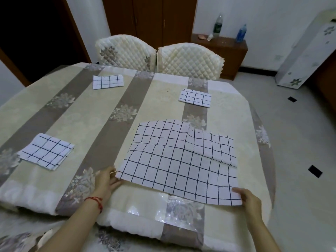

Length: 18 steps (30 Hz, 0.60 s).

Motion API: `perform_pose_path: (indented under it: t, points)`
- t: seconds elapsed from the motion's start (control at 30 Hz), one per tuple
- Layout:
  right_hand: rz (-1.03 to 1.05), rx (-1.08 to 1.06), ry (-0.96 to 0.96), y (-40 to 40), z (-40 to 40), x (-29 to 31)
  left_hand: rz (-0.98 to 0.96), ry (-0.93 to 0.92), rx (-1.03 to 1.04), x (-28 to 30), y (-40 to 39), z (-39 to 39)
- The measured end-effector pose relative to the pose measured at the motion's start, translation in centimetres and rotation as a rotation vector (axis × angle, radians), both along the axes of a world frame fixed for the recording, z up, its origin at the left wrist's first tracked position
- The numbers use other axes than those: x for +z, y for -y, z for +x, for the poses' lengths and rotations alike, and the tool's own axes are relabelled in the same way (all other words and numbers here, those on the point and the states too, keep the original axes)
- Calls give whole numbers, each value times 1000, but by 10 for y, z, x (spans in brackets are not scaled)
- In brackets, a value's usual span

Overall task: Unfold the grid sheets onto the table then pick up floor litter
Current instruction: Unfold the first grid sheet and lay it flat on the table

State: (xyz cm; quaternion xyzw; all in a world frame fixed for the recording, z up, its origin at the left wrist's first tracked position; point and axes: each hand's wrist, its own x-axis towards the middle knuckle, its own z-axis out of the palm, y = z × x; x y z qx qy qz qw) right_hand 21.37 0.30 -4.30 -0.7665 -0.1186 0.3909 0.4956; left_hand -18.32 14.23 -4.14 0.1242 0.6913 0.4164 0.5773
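Observation:
A large white grid sheet (180,166) lies partly unfolded on the table (87,113), with one flap still doubled over along its right side. My left hand (106,180) pinches its near left corner. My right hand (248,198) pinches its near right corner. Three folded grid sheets lie elsewhere: one at the near left (46,150), one at the far left (107,81) and one at the far right (195,97).
Two quilted white chairs (156,57) stand at the table's far edge. A low wooden cabinet (227,50) carries two bottles. A white appliance (307,55) stands at the right. The tiled floor (300,135) with small dark squares runs along the table's right side.

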Motion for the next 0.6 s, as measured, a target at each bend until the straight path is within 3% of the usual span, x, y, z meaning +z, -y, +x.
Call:
perform_pose_path:
  t: [0.27, 0.43, 0.6]
  points:
    - [-155, 98, 239, 2, -11, -6, -32, -142, -133, -5, -5, 13]
    - [-185, 167, 352, 8, -8, -2, 11, -567, -324, 1, 2, 4]
    - [-230, 265, 420, 23, -7, 2, 0, -677, -470, -6, 16, -15]
